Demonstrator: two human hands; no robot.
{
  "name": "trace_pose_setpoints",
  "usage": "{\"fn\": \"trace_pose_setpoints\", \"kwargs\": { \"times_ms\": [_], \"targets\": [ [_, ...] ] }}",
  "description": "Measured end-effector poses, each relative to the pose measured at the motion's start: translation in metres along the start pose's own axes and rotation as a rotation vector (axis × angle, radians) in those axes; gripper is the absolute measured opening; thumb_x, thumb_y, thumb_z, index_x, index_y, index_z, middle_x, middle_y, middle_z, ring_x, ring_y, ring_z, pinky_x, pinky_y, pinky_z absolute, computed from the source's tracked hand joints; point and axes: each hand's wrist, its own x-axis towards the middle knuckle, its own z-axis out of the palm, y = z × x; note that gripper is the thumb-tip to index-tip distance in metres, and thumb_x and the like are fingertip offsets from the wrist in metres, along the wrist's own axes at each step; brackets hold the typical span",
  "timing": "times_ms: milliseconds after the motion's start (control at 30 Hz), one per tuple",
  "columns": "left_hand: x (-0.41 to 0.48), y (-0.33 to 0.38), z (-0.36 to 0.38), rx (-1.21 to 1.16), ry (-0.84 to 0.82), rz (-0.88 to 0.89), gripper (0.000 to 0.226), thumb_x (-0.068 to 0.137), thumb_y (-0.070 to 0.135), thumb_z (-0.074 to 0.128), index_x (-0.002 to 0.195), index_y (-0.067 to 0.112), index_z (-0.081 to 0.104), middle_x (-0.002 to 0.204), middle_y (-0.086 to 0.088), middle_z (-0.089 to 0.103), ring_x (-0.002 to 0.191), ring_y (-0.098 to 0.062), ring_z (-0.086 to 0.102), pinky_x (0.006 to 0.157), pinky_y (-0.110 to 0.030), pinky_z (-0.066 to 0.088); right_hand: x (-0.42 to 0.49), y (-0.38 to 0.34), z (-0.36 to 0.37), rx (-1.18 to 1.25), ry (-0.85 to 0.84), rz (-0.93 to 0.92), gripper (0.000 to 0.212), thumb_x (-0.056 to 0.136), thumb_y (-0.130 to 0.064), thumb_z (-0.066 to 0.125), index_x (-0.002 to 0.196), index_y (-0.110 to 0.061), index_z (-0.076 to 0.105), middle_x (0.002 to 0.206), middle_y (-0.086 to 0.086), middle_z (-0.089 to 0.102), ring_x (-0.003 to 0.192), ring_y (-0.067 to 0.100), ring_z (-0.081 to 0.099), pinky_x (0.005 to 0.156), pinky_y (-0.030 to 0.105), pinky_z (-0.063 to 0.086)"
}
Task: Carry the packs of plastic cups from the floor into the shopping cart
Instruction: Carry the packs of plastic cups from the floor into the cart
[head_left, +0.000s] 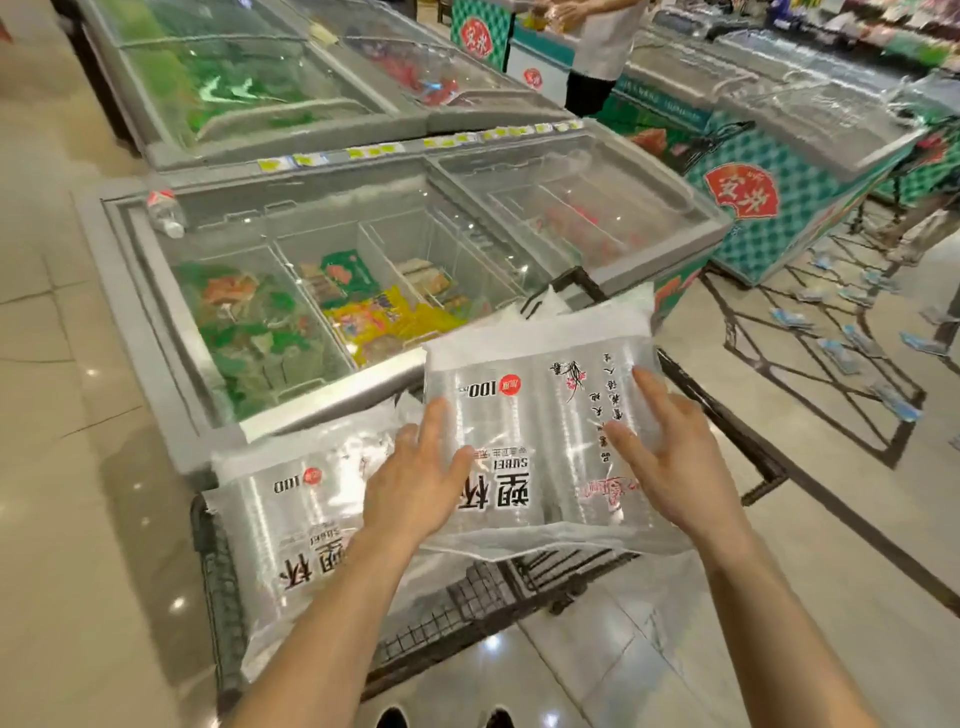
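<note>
We had our left hand (415, 478) and our right hand (670, 457) laid flat on top of a clear pack of plastic cups (540, 405), one near each side of it. The fingers (434, 421) of both hands were straight and slightly spread, pressing on the wrapper and not curled round its edges. The pack sat over the black wire shopping cart (457, 608), printed face up with its lettering upside down to us. We could not tell what bore it from below.

A second pack of plastic cups (291, 519) lay in the left part of the cart, tilted, its right edge tucked under our left hand and the first pack.

Just beyond the cart stood an open chest freezer (322, 405) holding bagged frozen food in separate compartments. A plastic bottle (165, 213) lay on its far left corner. Farther back, a person in a white top (597, 52) stood between other freezers. The tips of our shoes (395, 719) showed on the tiled floor (62, 467).
</note>
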Motion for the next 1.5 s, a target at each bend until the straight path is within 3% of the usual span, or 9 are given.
{"fn": "trace_pose_setpoints", "kwargs": {
  "times_ms": [67, 167, 333, 533, 667, 933, 1100, 1300, 1500],
  "targets": [
    [0.016, -0.014, 0.014, 0.041, -0.013, -0.053, 0.069, 0.097, 0.055, 0.033, 0.154, 0.035, 0.001, 0.155, -0.009, 0.028, 0.136, -0.03, 0.038, 0.103, -0.046, 0.04, 0.025, 0.003, 0.002, -0.047, -0.019, -0.037, 0.067, 0.091, -0.053, 0.055, 0.151, -0.038, 0.028, 0.141, 0.008, 0.044, 0.112, 0.01, 0.046, 0.095, 0.027, 0.037],
    [0.033, -0.045, 0.036, 0.158, -0.075, -0.219, 0.069, 0.097, 0.055, 0.033, 0.155, 0.029, 0.008, 0.159, -0.013, 0.02, 0.143, -0.032, 0.025, 0.108, -0.047, 0.036, 0.064, 0.003, 0.004, -0.141, -0.056, -0.061, 0.065, 0.092, -0.049, 0.057, 0.149, -0.042, 0.028, 0.143, 0.011, 0.037, 0.108, 0.027, 0.056, 0.085, 0.04, 0.048],
    [0.044, -0.076, 0.065, 0.224, -0.131, -0.406, 0.067, 0.096, 0.053, 0.036, 0.154, 0.028, 0.014, 0.16, -0.011, 0.019, 0.143, -0.032, 0.023, 0.107, -0.049, 0.036, 0.125, 0.013, 0.04, -0.298, -0.167, -0.126, 0.065, 0.092, -0.052, 0.054, 0.149, -0.045, 0.023, 0.149, 0.019, 0.029, 0.111, 0.041, 0.056, 0.085, 0.047, 0.052],
    [0.051, -0.08, 0.084, 0.227, -0.077, -0.465, 0.067, 0.095, 0.052, 0.039, 0.154, 0.028, 0.017, 0.16, -0.011, 0.018, 0.145, -0.031, 0.015, 0.107, -0.05, 0.035, 0.148, 0.018, 0.114, -0.337, -0.349, -0.15, 0.067, 0.094, -0.053, 0.049, 0.151, -0.045, 0.015, 0.151, 0.016, 0.023, 0.118, 0.04, 0.049, 0.087, 0.045, 0.049],
    [0.054, -0.079, 0.089, 0.27, -0.076, -0.472, 0.068, 0.094, 0.052, 0.04, 0.153, 0.027, 0.017, 0.159, -0.011, 0.016, 0.144, -0.032, 0.014, 0.106, -0.049, 0.036, 0.148, 0.011, 0.132, -0.419, -0.341, -0.168, 0.068, 0.096, -0.053, 0.043, 0.152, -0.043, 0.006, 0.15, 0.015, 0.022, 0.129, 0.036, 0.03, 0.09, 0.044, 0.046],
    [0.051, -0.077, 0.093, 0.276, -0.078, -0.479, 0.07, 0.093, 0.052, 0.041, 0.153, 0.028, 0.016, 0.16, -0.01, 0.013, 0.145, -0.032, 0.012, 0.107, -0.049, 0.033, 0.15, 0.011, 0.122, -0.341, -0.405, -0.128, 0.07, 0.094, -0.059, 0.045, 0.151, -0.047, 0.006, 0.154, 0.014, 0.019, 0.132, 0.038, 0.034, 0.092, 0.048, 0.045],
    [0.051, -0.069, 0.076, 0.195, -0.02, -0.466, 0.07, 0.092, 0.05, 0.046, 0.153, 0.027, 0.019, 0.16, -0.008, 0.017, 0.146, -0.03, 0.013, 0.109, -0.048, 0.033, 0.145, -0.002, 0.104, -0.27, -0.337, -0.14, 0.08, 0.092, -0.064, 0.04, 0.154, -0.036, -0.002, 0.158, 0.016, 0.015, 0.139, 0.039, 0.029, 0.101, 0.05, 0.039],
    [0.045, -0.032, 0.015, 0.199, 0.155, -0.41, 0.072, 0.093, 0.051, 0.046, 0.154, 0.023, 0.02, 0.159, -0.011, 0.02, 0.146, -0.029, 0.015, 0.112, -0.046, 0.029, 0.138, -0.044, 0.084, -0.034, -0.331, -0.43, 0.076, 0.095, -0.055, 0.046, 0.155, -0.024, 0.012, 0.159, 0.01, 0.021, 0.148, 0.026, 0.014, 0.118, 0.041, 0.019],
    [-0.008, -0.003, -0.077, 0.349, 0.374, -0.416, 0.069, 0.092, 0.054, 0.047, 0.151, 0.027, 0.025, 0.157, -0.007, 0.029, 0.142, -0.027, 0.027, 0.107, -0.043, 0.034, 0.116, -0.117, 0.079, -0.041, -0.391, -0.661, 0.086, 0.082, -0.07, 0.028, 0.154, -0.025, 0.019, 0.158, 0.01, 0.027, 0.147, 0.028, 0.017, 0.118, 0.044, 0.02]
  ]
}}
